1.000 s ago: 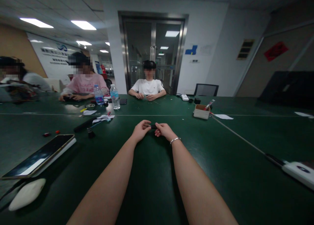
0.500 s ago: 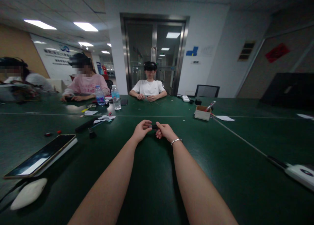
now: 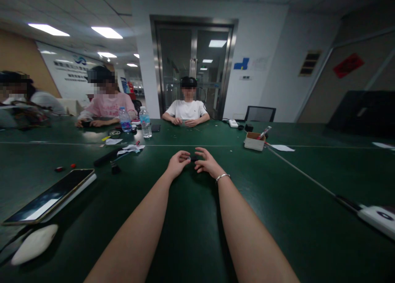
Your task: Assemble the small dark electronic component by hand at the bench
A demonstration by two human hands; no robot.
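Just above the green tabletop, my left hand [image 3: 178,164] pinches the pale left end of a small dark object [image 3: 194,159]. It is short and narrow, and too small to tell its kind. My right hand [image 3: 207,163], with a silver bracelet at the wrist, is at the object's right end. Its thumb and fingers are spread apart around that end; whether a fingertip touches it I cannot tell.
On the left lie a phone [image 3: 51,196] on a white box, a white mouse-shaped item [image 3: 35,244] and paper scraps [image 3: 131,149]. Bottles [image 3: 145,124] stand farther back. A small box [image 3: 254,142] and a cabled white device [image 3: 378,217] are right. A person [image 3: 187,110] sits opposite.
My right hand has loosened from the dark object, its fingers opening and lifting apart. My left hand keeps its pinch in nearly the same place.
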